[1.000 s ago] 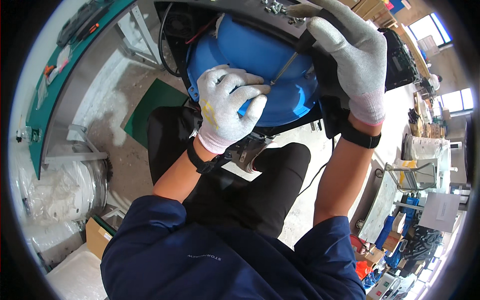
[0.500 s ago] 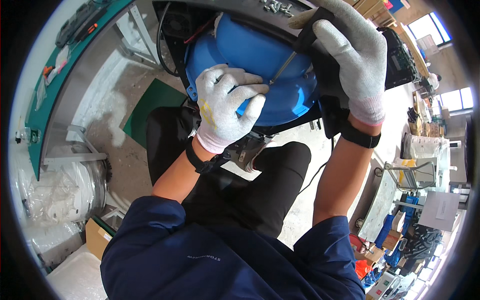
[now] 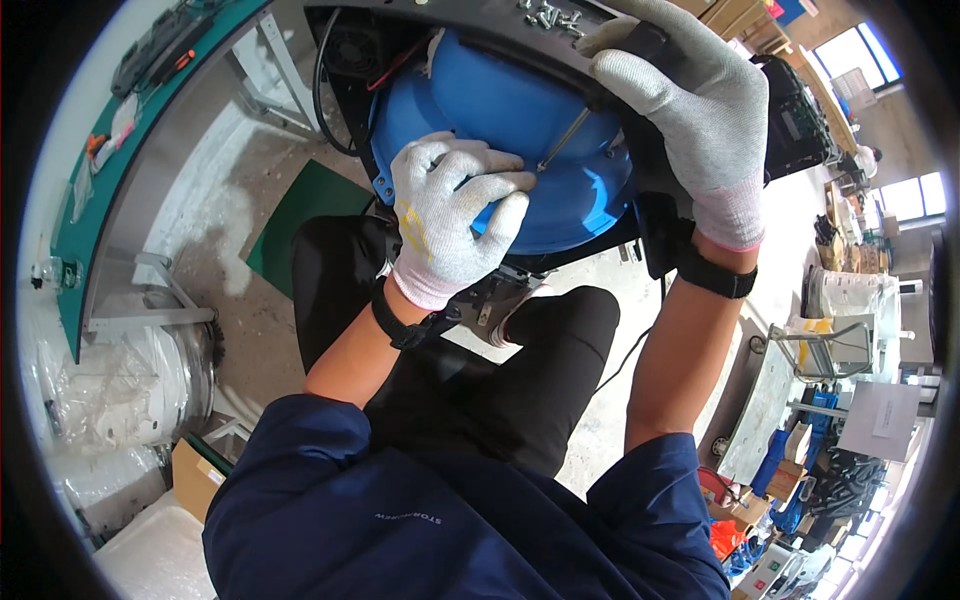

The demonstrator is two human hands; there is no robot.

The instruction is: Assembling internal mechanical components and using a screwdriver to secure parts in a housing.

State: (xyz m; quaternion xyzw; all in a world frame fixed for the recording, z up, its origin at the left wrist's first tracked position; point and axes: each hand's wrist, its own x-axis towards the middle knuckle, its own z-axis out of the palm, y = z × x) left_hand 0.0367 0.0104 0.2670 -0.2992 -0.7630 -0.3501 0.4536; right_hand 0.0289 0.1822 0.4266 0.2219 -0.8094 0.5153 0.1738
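My right hand (image 3: 700, 100), in a pale knit work glove, is wrapped round the black handle of a screwdriver (image 3: 566, 138). Its thin metal shaft slants down and left, with the tip at the surface of a glossy blue curved shell (image 3: 490, 85). Beside that tip is my left hand (image 3: 450, 205), also gloved and with a yellow mark on its back. Its fingers are curled and closed against the blue shell; whatever lies under the fingertips is hidden. The shell sits inside a black machine frame (image 3: 470, 30).
Loose screws (image 3: 550, 17) lie on the frame's black top edge. A green-topped bench (image 3: 130, 160) with tools stands at left, above a green mat (image 3: 305, 225) on the floor. To the right are a flat cart (image 3: 755, 425) and stacked boxes. A black cable hangs beside the frame.
My right hand has shifted slightly left and its grip on the screwdriver handle has turned, with the thumb now further left. My left hand stays almost in place.
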